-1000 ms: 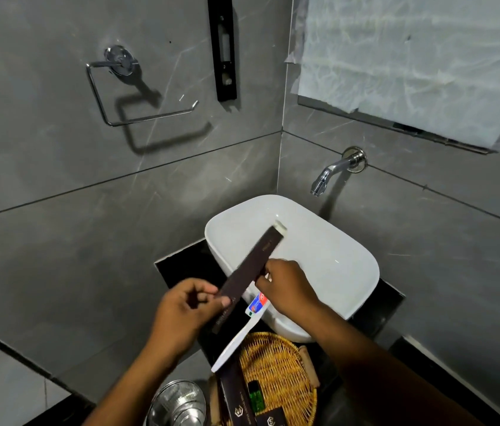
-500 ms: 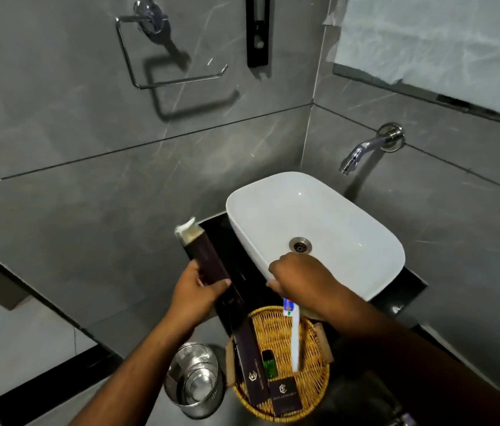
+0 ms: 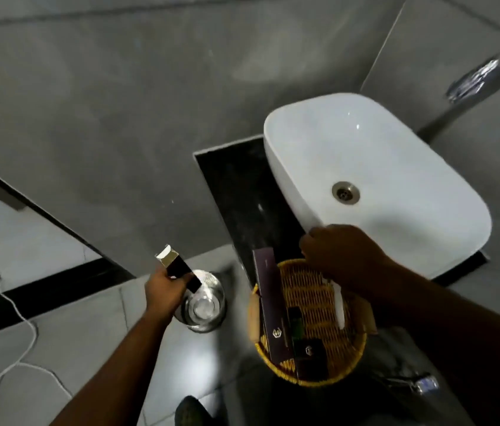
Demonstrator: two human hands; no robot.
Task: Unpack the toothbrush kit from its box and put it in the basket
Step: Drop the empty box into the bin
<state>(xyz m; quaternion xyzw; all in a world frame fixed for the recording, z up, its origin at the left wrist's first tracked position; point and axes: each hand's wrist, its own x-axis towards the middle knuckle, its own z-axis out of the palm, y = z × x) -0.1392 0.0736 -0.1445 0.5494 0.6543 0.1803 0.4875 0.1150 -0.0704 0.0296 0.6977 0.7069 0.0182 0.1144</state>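
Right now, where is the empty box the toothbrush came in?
In the head view, the box is in the left hand, left of the wicker basket and just above the round metal bin on the floor.

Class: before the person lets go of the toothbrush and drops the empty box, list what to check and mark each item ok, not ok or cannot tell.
1. Toothbrush over basket: ok.
2. Right hand has released it: cannot tell, blurred.
3. Box out, gripped in left hand: ok.
4. Box above metal bin: ok.
5. Box is emptied: cannot tell.
6. Basket has spare room: ok.
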